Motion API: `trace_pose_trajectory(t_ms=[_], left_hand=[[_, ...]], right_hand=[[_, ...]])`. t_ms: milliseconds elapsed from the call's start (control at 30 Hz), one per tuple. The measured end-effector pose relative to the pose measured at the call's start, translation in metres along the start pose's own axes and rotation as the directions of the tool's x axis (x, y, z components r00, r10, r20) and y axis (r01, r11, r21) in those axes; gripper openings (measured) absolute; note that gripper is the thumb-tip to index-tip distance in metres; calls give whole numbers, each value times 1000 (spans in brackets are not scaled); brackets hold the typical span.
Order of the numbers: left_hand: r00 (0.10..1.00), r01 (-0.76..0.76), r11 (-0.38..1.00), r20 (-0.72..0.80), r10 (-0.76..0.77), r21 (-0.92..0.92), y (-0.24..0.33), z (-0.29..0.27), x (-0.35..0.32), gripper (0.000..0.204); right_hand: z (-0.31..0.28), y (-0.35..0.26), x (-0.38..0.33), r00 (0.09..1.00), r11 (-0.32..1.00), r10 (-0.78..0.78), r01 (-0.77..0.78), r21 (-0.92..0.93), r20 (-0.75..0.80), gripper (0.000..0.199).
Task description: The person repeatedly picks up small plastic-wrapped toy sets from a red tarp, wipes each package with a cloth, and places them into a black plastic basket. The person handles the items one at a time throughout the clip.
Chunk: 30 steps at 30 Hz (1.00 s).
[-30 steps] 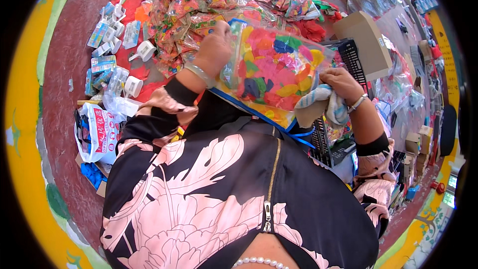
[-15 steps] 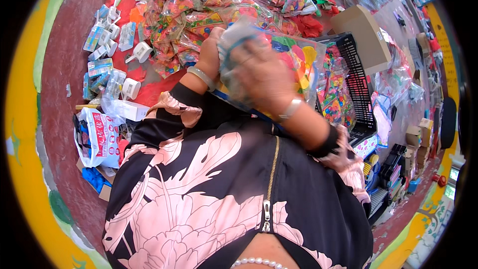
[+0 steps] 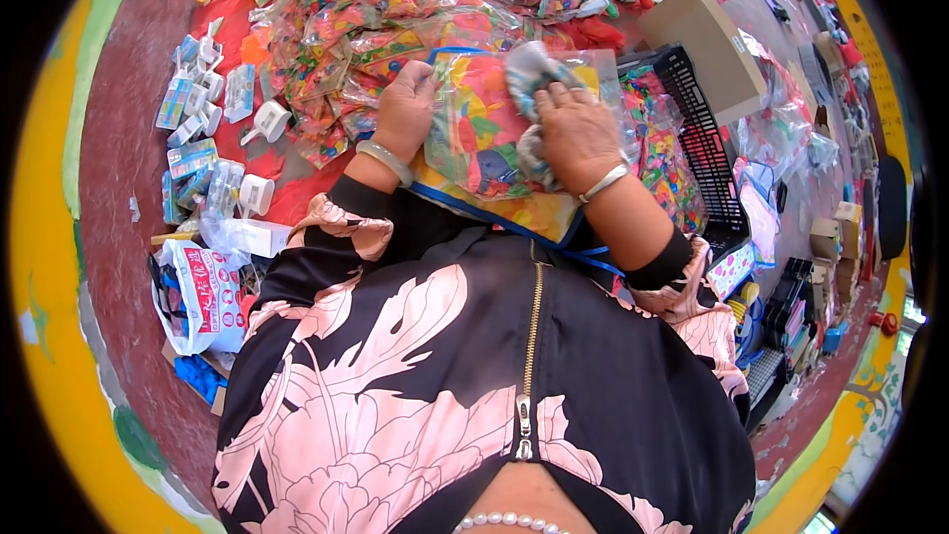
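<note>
Bag (image 3: 479, 133): clear plastic, packed with bright toys in red, yellow, green and blue; lies flat in front of the person, between the two hands and partly under both.

Left hand (image 3: 405, 109): palm down on the bag's left edge, fingers loosely curled and pressing the plastic; pale bangle at the wrist.

Right hand (image 3: 573, 129): palm down on the bag's right part, fingers closed over a cloth (image 3: 529, 69), grey-white, bunched, showing above and below the fingers and pressed to the bag; pale bangle at the wrist.

Sheet (image 3: 534, 218): yellow with blue trim, under the bag, its edge showing toward the body.

Crate (image 3: 702, 148): black mesh, just right of the right hand, holding more bright packets.

Card box (image 3: 707, 40): tan, behind the crate.

Packets (image 3: 336, 49): heap of clear bags of small coloured toys, beyond the hands, spread over a red mat (image 3: 287, 188).

Small boxes (image 3: 193, 109): white and blue, in loose rows left of the heap, well apart from the left hand.

Carrier bag (image 3: 203, 297): white with red print, at the person's left side, near the elbow.

Floor (image 3: 119, 237): dark red with a yellow band along the outer edge.

Jacket (image 3: 415, 386): black with large pink flowers, zip down the front, filling the lower picture.
</note>
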<state>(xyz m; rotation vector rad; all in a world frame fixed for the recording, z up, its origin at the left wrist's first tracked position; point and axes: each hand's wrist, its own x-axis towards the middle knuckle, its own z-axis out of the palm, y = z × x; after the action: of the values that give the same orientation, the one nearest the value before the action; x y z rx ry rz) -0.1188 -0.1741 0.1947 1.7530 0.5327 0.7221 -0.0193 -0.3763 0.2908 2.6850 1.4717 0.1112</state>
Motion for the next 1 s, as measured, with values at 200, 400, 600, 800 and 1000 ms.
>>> trace_pose_trajectory(t_ms=[200, 400, 600, 800, 1000], left_hand=[[999, -43, 998, -16, 44, 43, 1, -2, 0, 12], [999, -7, 994, -43, 12, 109, 2, -5, 1, 15], [993, 107, 993, 38, -109, 51, 23, -12, -5, 25], [958, 232, 968, 195, -209, -100, 54, -17, -27, 26], [911, 263, 964, 320, -260, 34, 65, -33, -43, 9]], right_hand=[[1, 74, -29, 988, 986, 147, -150, 69, 45, 20], [24, 156, -76, 808, 771, 587, -577, 271, 50, 22], [7, 161, -79, 858, 510, 429, -488, 708, 283, 42], [7, 119, -42, 931, 623, 179, -357, 696, 318, 37], [22, 113, -39, 971, 454, 136, -236, 859, 195, 18]])
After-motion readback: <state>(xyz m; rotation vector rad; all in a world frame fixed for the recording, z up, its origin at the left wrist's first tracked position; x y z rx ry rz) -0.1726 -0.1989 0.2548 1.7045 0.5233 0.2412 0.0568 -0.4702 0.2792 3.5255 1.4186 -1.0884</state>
